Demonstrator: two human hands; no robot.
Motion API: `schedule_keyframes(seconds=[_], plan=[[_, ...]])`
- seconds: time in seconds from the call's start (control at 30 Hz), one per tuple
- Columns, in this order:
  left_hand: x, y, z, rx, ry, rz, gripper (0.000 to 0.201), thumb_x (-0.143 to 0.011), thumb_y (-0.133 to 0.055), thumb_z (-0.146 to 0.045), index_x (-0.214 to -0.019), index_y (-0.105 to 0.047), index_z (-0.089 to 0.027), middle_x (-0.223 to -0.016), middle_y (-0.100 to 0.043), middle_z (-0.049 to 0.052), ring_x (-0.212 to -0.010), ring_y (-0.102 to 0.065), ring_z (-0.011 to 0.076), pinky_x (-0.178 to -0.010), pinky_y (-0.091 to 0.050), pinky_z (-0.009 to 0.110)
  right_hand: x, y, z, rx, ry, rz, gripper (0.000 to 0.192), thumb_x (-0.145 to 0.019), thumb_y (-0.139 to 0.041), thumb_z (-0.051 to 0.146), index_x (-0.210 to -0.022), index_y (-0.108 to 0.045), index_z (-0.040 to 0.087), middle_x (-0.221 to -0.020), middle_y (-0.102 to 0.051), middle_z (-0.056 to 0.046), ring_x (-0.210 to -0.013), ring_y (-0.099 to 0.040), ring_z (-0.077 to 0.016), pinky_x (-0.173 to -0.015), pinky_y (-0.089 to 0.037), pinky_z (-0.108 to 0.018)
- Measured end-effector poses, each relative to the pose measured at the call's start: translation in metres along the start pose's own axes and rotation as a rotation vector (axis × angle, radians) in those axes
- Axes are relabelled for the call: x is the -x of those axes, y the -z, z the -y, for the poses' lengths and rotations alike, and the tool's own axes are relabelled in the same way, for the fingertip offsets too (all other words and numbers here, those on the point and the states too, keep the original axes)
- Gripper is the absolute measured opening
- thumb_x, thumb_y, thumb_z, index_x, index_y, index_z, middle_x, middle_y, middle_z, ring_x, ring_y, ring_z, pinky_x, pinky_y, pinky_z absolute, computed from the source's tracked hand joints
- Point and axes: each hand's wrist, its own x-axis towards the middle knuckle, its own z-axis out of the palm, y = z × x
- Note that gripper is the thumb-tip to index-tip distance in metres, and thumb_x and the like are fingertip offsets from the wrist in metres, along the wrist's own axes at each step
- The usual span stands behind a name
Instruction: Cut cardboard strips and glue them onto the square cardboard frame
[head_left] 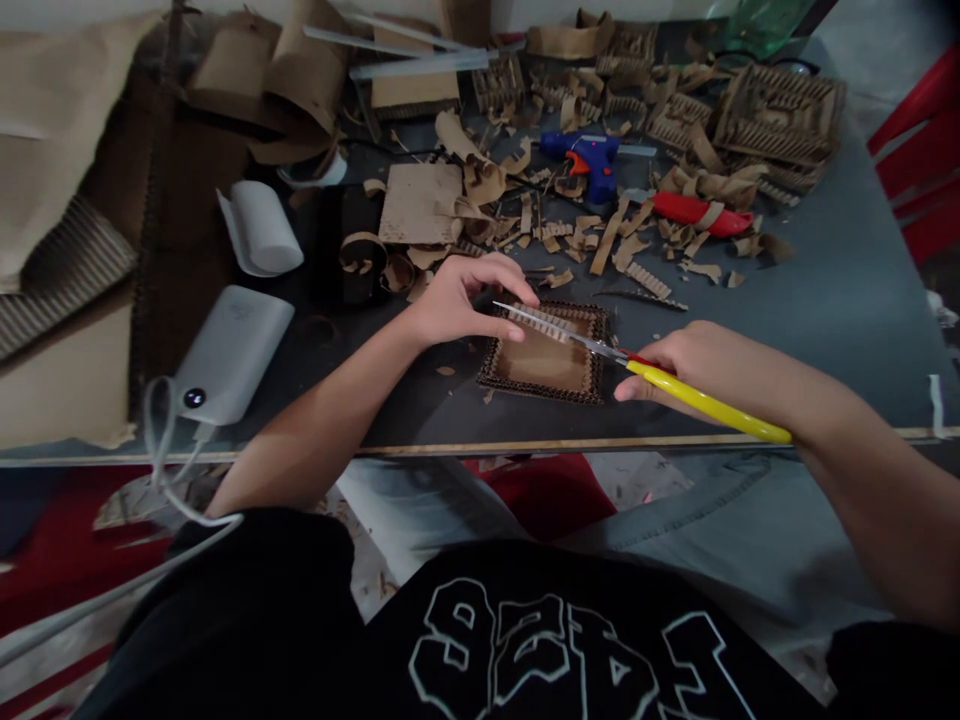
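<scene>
My right hand (686, 360) is closed round the yellow and red handles of a pair of scissors (705, 402). The metal blades point left and lie along a short strip of corrugated cardboard (541, 322). My left hand (474, 298) pinches that strip between thumb and fingers at its left end. Beneath the blades, a small square cardboard tray (544, 367) with a raised corrugated rim rests on the dark table.
A blue glue gun (589, 158) and a red-handled tool (705, 214) lie among cardboard scraps. A white power bank (234, 352) with a cable (161, 440) is at left, by a paper roll (262, 228). Another corrugated cardboard piece (784, 115) stands back right.
</scene>
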Motion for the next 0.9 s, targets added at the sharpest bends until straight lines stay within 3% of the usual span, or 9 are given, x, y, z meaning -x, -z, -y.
schedule_keyframes(seconds=[0.17,0.3,0.4,0.57,0.9], plan=[[0.004,-0.004,0.000,-0.181,-0.044,0.049,0.046,-0.059,-0.097,-0.048,-0.095,-0.082,-0.024,-0.096,-0.077,0.007,-0.099,-0.069,0.0198,-0.094,-0.055,0.035,0.001,0.003,0.001,0.016,-0.070,0.047,0.086,-0.079,-0.021,0.099,-0.062,-0.055,0.023,-0.061,-0.057,-0.008,-0.056,-0.050,-0.0190,-0.057,-0.037,-0.037],[0.006,-0.005,0.000,-0.331,-0.096,0.033,0.073,-0.062,-0.088,-0.068,-0.119,-0.074,-0.024,-0.104,-0.079,0.007,-0.109,-0.068,0.0219,-0.093,-0.054,0.034,0.003,0.005,0.002,0.064,-0.102,0.043,0.087,-0.079,-0.018,0.099,-0.062,-0.055,0.022,-0.063,-0.062,-0.008,-0.058,-0.055,-0.0201,-0.060,-0.039,-0.037],[0.006,-0.004,0.000,-0.393,-0.117,0.023,0.086,-0.062,-0.086,-0.072,-0.130,-0.068,-0.023,-0.110,-0.079,0.008,-0.111,-0.068,0.0219,-0.088,-0.053,0.032,0.004,0.006,0.002,0.102,-0.112,0.046,0.085,-0.082,-0.019,0.097,-0.062,-0.055,0.023,-0.063,-0.063,-0.008,-0.059,-0.056,-0.0205,-0.062,-0.040,-0.037],[0.006,-0.002,0.002,-0.436,-0.121,0.033,0.088,-0.061,-0.083,-0.076,-0.130,-0.067,-0.024,-0.113,-0.078,0.008,-0.112,-0.067,0.0229,-0.088,-0.052,0.032,0.006,0.005,0.001,0.118,-0.032,0.061,0.079,-0.089,-0.022,0.090,-0.063,-0.056,0.023,-0.063,-0.064,-0.007,-0.060,-0.057,-0.0202,-0.063,-0.040,-0.036],[0.006,-0.012,0.003,-0.491,-0.277,0.061,0.075,-0.067,-0.086,-0.064,-0.128,-0.069,-0.022,-0.108,-0.080,0.007,-0.105,-0.070,0.0199,-0.096,-0.052,0.032,0.001,0.000,0.003,0.126,-0.077,0.085,0.081,-0.088,-0.024,0.091,-0.058,-0.054,0.022,-0.062,-0.063,-0.008,-0.057,-0.055,-0.0197,-0.061,-0.039,-0.036]])
